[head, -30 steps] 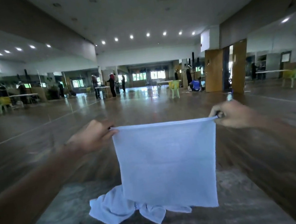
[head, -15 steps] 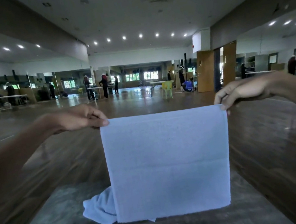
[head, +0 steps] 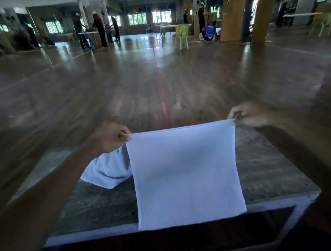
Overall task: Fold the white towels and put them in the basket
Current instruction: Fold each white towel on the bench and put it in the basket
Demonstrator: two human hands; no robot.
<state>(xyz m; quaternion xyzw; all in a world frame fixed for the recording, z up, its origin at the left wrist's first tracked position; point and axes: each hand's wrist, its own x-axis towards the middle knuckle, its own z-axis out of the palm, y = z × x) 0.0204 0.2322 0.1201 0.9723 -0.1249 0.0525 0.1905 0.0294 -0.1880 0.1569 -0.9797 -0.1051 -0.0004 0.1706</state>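
A white towel (head: 185, 174) hangs flat and square in front of me over the table. My left hand (head: 108, 139) pinches its top left corner and my right hand (head: 249, 115) pinches its top right corner, stretching the top edge taut. The towel's bottom edge reaches the table's near edge. A second white towel (head: 108, 170) lies crumpled on the table behind it, to the left, partly hidden. No basket is in view.
The grey table (head: 267, 166) has a pale rim along its near edge (head: 90, 235), with dark space below. Beyond it stretches a wooden hall floor (head: 159, 79). Far off stand people, tables and a green chair (head: 182, 34).
My view has tilted down and the towel has come lower and closer over the table. Both hands keep their pinch on the top corners.
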